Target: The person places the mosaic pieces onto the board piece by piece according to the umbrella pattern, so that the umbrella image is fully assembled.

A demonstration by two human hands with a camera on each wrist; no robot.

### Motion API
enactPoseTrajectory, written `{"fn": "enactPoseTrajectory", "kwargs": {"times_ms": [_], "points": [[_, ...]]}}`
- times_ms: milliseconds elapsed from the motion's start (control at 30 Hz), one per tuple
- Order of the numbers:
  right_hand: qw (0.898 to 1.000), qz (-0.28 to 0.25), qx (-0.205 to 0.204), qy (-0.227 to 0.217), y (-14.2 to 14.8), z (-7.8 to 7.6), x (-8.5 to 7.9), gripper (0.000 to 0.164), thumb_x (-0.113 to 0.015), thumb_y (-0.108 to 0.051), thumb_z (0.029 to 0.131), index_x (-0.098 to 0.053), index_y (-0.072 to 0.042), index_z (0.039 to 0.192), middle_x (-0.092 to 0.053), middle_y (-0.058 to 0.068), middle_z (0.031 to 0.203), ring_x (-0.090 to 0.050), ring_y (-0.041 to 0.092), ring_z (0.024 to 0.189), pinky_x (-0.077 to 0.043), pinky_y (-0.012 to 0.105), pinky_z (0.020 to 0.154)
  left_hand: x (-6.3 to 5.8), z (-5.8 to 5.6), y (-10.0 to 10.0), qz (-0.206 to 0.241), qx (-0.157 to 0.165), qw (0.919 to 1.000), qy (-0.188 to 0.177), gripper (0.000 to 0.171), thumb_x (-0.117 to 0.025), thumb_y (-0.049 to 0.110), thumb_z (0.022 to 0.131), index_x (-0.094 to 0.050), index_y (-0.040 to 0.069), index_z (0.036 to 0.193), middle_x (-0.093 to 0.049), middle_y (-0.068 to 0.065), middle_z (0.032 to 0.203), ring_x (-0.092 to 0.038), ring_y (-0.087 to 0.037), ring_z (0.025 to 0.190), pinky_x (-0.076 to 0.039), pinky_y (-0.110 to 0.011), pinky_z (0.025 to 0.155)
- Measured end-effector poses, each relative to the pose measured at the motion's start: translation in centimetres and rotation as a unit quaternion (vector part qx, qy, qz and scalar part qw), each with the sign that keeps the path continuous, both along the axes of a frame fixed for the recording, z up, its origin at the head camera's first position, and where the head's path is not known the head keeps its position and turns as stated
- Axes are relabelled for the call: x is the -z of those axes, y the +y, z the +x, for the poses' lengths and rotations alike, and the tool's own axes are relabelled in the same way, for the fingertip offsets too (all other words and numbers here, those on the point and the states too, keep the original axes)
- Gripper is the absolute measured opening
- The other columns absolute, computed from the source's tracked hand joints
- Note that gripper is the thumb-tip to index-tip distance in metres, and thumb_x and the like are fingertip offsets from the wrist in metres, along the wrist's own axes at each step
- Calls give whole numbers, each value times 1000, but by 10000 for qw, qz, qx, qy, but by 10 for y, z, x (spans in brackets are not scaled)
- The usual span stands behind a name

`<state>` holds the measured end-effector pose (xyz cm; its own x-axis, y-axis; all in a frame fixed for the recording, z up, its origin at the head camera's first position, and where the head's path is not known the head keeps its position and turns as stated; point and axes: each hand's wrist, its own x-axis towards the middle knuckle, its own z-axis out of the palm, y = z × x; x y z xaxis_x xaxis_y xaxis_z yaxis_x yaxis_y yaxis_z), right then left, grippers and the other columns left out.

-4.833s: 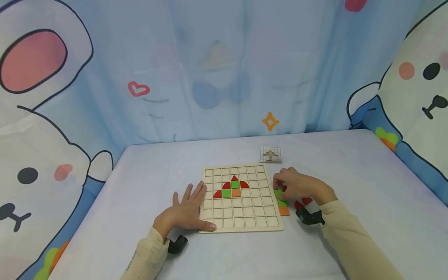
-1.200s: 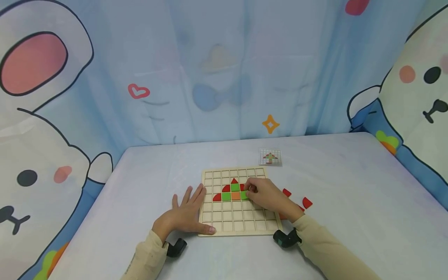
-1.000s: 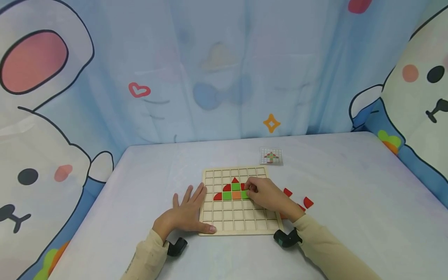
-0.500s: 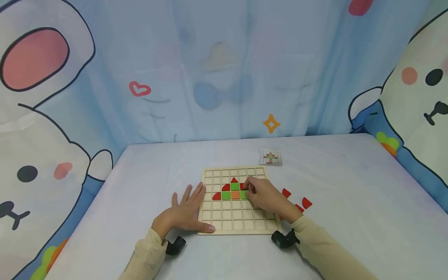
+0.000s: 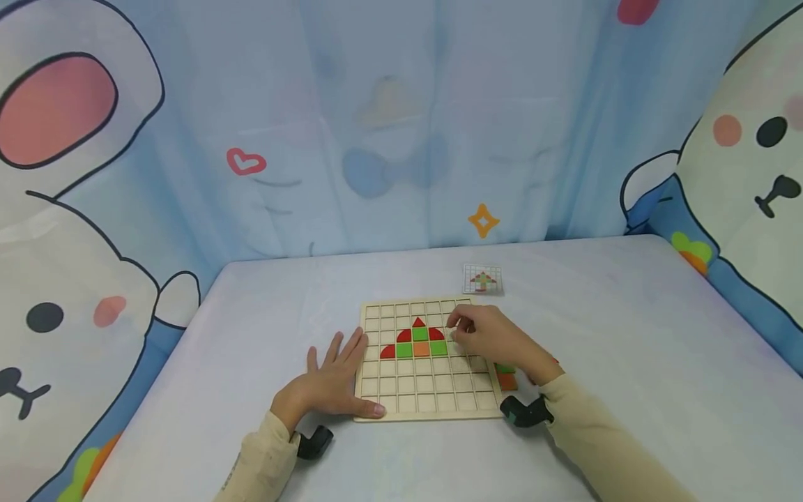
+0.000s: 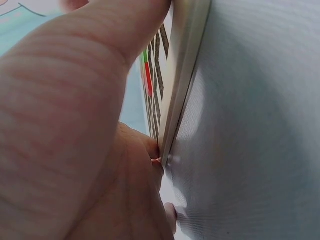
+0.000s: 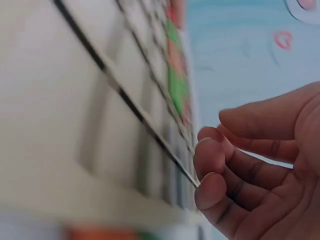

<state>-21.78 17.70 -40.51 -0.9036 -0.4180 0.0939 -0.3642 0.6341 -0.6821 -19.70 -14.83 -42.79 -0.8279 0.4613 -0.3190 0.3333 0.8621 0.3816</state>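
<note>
Curtain [image 5: 401,125], pale blue and printed with cartoon animals: hanging along the back. Stretching out in front of it: white-covered table [image 5: 602,321]. Lying flat mid-table: square gridded board [image 5: 426,403]. Resting on the left side of that board: left hand [image 5: 329,383], spreading its fingers straight and unclenched, laying its thumb over the near left corner. Hovering over the right part: right hand [image 5: 489,333], curling its fingers loosely, released, with a gap showing between thumb and fingertips. Lying just beyond the far right corner of the board: small card [image 5: 482,279], showing a red, green and orange figure. Sitting in cells just left of the right hand: orange square [image 5: 422,348], with green squares [image 5: 404,350] flanking it and another directly beyond. Poking out beside the board's right edge, partly hidden: loose green and orange pieces [image 5: 507,381]. Flanking that farther green square: red curved pieces [image 5: 404,336], with a third ending the near row at left. Topping it all: red triangle [image 5: 418,323].
</note>
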Motion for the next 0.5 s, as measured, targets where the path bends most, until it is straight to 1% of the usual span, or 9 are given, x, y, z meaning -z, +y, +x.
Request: {"fn": "enactPoseTrajectory", "kwargs": {"times_ms": [67,133,233,267,333,400,500], "points": [[9999,35,95,5,13,-2,-7,14,-66,-5,103,-71,1,115,-67,2,92,-59,19,80,-53,36,68,-1,0,0,-10,21,10000,20,131,-82,68,84,-6,9,174,5,-5,180,10,-37,163,7,-75,120],[9995,113,278,-45,25,-3,-14,17,-67,-6,103,-71,2,118,-68,5,95,-61,20,82,-54,37,68,-1,-1,0,-28,53,10000,35,131,-81,68,85,-5,9,173,6,-5,180,11,-37,163,8,-75,120],[9980,382,464,-215,44,-5,-19,22,-68,-8,102,-70,3,121,-68,8,98,-61,21,82,-54,38,67,-3,-1,0,-42,92,9999,44,130,-81,68,85,-5,9,173,7,-5,180,11,-37,163,8,-75,119],[9971,499,489,-306,49,-6,-20,23,-68,-9,102,-70,3,121,-68,8,98,-61,21,82,-54,38,70,-3,-1,0,-42,99,9999,40,130,-81,67,86,-5,9,173,7,-5,180,11,-37,163,8,-75,119],[9951,717,459,-508,57,-7,-21,23,-69,-8,100,-70,3,121,-68,8,97,-61,21,80,-53,38,70,-3,-1,0,-22,86,10000,25,130,-81,67,85,-6,9,173,6,-5,180,11,-38,163,8,-75,119],[9928,909,341,-695,64,-8,-20,23,-70,-6,98,-70,3,119,-68,7,95,-61,21,79,-53,38,71,-2,-1,0,-2,66,10000,20,130,-82,67,85,-6,9,173,6,-6,180,10,-38,163,7,-75,119],[9883,1134,177,-1001,71,-9,-18,23,-71,-3,94,-70,0,117,-66,6,93,-60,23,82,-53,38,71,1,-1,-1,-2,56,10000,35,130,-82,67,85,-6,9,173,5,-5,180,10,-38,163,7,-75,119]]}}
